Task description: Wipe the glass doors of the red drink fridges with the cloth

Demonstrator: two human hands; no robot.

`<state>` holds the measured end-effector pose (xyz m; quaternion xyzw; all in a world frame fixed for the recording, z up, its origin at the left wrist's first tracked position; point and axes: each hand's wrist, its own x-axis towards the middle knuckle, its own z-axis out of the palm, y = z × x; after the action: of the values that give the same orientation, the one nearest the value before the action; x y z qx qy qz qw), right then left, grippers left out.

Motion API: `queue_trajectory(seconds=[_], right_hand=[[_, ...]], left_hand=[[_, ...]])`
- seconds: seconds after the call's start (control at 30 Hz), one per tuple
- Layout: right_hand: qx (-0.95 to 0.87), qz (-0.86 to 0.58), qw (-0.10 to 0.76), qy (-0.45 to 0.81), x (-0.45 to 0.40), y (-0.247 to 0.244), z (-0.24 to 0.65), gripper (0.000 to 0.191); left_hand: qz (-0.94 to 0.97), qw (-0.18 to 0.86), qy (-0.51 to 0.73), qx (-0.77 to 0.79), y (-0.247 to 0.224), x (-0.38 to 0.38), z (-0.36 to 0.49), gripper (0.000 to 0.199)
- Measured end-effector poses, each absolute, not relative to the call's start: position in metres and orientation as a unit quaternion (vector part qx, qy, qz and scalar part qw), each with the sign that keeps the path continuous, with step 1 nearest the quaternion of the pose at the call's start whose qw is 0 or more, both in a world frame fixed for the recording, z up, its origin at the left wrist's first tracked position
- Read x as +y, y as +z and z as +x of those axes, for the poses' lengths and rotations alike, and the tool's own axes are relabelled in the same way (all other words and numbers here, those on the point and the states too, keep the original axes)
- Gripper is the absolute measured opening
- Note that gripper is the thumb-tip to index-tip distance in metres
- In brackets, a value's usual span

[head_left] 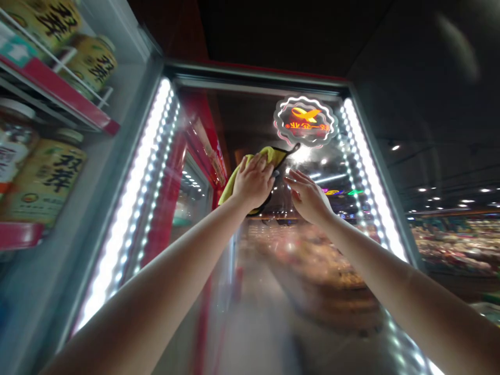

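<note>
My left hand presses a yellow cloth with a dark edge against the inner side of a glass door. Its fingers lie over the cloth, and a corner with a dark loop sticks out at the upper right. To the right, my right hand is raised near the glass with fingers stretched out and nothing in them. Whether it touches the glass, I cannot tell. A lit round sign with reversed lettering sits on the door above both hands.
Bright LED strips run down both sides of the door frame. On the left, cooler shelves hold yellow bottles. A red cabinet shows through the glass. Blurred store displays lie beyond at the right.
</note>
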<state>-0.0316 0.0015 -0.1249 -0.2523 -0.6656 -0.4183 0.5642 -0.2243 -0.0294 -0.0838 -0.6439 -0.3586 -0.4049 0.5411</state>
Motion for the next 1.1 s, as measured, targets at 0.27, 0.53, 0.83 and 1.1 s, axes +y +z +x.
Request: queue_trajectory(seconds=[0.27,0.53,0.83,1.1], right_hand=[[-0.666,-0.233,0.550,-0.446,0.003,-0.133,-0.047,0.052],[-0.661,-0.238,0.569,-0.428,-0.001,-0.128,-0.042,0.053],[-0.682,-0.239,0.547,-0.423,-0.010,-0.122,-0.075,0.053],[-0.694,-0.221,0.540,-0.422,-0.015,-0.131,-0.076,0.049]], left_hand=[[-0.602,0.533,-0.446,-0.392,-0.123,-0.033,-0.252,0.052],[-0.586,0.504,-0.485,-0.408,-0.095,-0.037,-0.280,0.052],[-0.629,0.532,-0.421,-0.378,-0.104,-0.039,-0.275,0.052],[-0.540,0.512,-0.508,-0.434,-0.119,-0.036,-0.322,0.051]])
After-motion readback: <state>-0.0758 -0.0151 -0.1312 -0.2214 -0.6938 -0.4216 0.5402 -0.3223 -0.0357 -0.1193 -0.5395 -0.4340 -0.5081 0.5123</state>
